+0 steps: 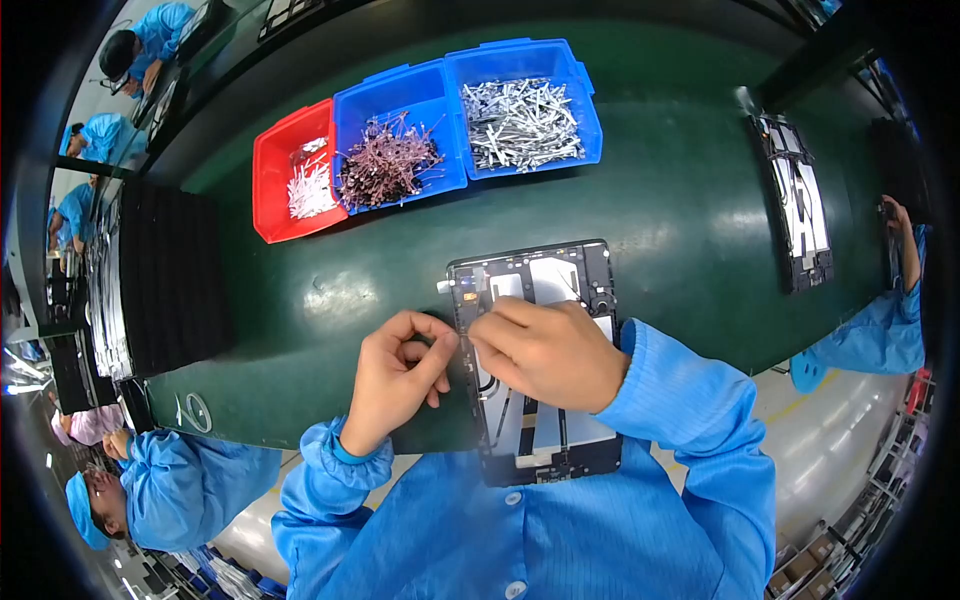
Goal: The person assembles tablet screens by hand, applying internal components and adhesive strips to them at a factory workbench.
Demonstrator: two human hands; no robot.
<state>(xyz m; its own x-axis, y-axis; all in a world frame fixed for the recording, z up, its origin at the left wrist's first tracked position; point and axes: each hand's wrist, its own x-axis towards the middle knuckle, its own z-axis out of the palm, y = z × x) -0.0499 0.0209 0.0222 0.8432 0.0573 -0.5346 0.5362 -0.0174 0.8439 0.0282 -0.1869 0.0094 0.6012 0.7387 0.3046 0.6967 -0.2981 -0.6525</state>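
Observation:
An opened tablet (540,420), its inner side up, lies in front of me and reaches over the table's near edge. Black tape strips, cables and pale silvery panels show inside its dark frame. My left hand (398,372) is at the tablet's left edge, thumb and forefinger pinched together. Over the upper middle of the tablet, my right hand (545,350) is closed in a pinch, fingertips turned toward that same left edge. Whatever either pinch holds is too small or hidden to make out. The right hand covers part of the tablet's inside.
Beyond the tablet stand a red bin (268,190) of small white pieces, a blue bin (400,80) of thin dark-reddish wired parts and another blue bin (585,110) of silvery strips. A stack of dark panels (170,280) rises at left; more tablets (800,200) lie at right. Co-workers sit nearby.

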